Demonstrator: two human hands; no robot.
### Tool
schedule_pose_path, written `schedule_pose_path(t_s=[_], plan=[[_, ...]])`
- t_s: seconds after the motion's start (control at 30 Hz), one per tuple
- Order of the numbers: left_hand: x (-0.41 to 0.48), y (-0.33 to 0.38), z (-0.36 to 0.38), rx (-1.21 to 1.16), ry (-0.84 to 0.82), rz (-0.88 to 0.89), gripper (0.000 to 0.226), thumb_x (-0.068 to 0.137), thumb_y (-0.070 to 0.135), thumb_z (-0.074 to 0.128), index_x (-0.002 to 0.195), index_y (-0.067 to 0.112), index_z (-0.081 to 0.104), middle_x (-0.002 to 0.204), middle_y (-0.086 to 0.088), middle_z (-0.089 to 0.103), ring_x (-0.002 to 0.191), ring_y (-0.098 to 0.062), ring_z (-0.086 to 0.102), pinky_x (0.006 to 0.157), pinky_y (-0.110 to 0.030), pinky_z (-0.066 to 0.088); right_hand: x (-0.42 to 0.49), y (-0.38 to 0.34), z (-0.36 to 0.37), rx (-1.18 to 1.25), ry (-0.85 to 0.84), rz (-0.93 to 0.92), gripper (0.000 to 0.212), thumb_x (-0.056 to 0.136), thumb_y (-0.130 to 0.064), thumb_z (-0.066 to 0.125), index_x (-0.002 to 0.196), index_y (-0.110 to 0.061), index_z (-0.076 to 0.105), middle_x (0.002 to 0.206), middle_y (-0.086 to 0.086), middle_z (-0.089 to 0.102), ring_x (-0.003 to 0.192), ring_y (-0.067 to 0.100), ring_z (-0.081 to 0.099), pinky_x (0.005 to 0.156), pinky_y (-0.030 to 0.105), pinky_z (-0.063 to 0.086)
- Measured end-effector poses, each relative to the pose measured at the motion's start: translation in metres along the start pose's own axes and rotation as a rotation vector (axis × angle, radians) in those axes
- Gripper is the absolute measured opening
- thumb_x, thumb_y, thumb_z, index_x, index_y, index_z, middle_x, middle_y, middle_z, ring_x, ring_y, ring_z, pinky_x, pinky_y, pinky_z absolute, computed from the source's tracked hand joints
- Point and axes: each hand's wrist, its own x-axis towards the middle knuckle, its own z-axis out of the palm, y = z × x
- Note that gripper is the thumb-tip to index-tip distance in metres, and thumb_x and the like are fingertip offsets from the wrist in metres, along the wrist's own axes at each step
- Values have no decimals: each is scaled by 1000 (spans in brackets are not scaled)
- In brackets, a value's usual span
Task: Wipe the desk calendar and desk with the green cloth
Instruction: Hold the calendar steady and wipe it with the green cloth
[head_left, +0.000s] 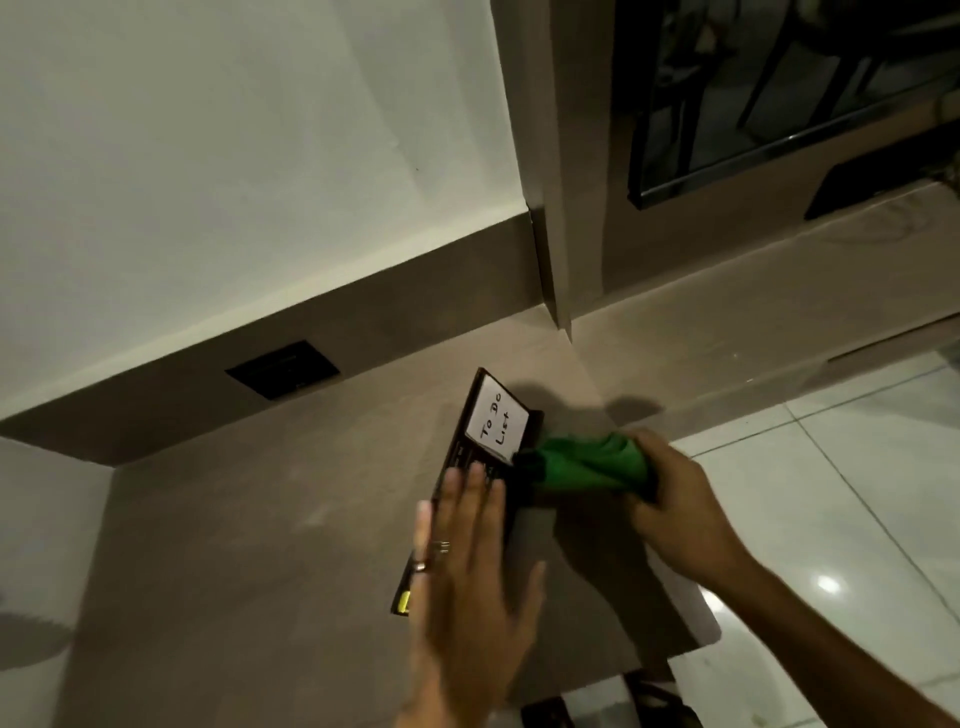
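Dark flat desk calendar (462, 483) near brown desk's (260, 545) right edge: flat-open left hand (467, 571) steadies it, right hand (675, 499) clutching bunched green cloth (587, 462) wipes; desk apparently pending.

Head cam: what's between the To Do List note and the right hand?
The bunched green cloth, gripped by the right hand and reaching the white note on the calendar. Head view shows it.

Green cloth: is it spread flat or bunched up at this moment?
Bunched up. The green cloth is gathered into a wad in the right hand, its tip against the desk calendar.
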Motion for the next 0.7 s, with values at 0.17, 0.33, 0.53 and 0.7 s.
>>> schedule_pose_path(t_s=[0.17, 0.33, 0.53, 0.7], plan=[[-13, -46, -36, 144, -262, -245, 109, 83, 56, 66, 155, 25, -10, 166, 2, -16, 152, -19, -24, 123, -41, -13, -28, -7, 42, -82, -19, -111, 63, 69, 23, 61, 121, -13, 66, 120, 0, 66, 113, 11, 60, 100, 38, 50], [-15, -54, -25, 21, -355, -243, 126, 85, 23, 73, 139, 36, -39, 164, 8, -27, 147, -11, -34, 126, -37, -11, -36, -3, 87, -321, 32, -279, 70, 65, 19, 71, 126, -15, 64, 135, -1, 57, 133, 23, 45, 109, 45, 36], [-16, -58, -21, -195, -359, -251, 120, 83, 4, 73, 146, 41, -23, 165, 15, -19, 151, -8, -25, 128, -39, -5, -26, 7, 124, -445, -114, -470, 73, 64, 11, 74, 130, -15, 60, 141, 11, 54, 137, 36, 39, 104, 47, 42], [-15, -62, -22, -222, -370, -255, 117, 83, 2, 73, 152, 32, -16, 165, 13, -18, 151, -8, -23, 126, -36, -10, -7, 15, 119, -460, 42, -209, 68, 65, 20, 69, 125, -10, 66, 137, 12, 58, 134, 37, 42, 93, 53, 52]])
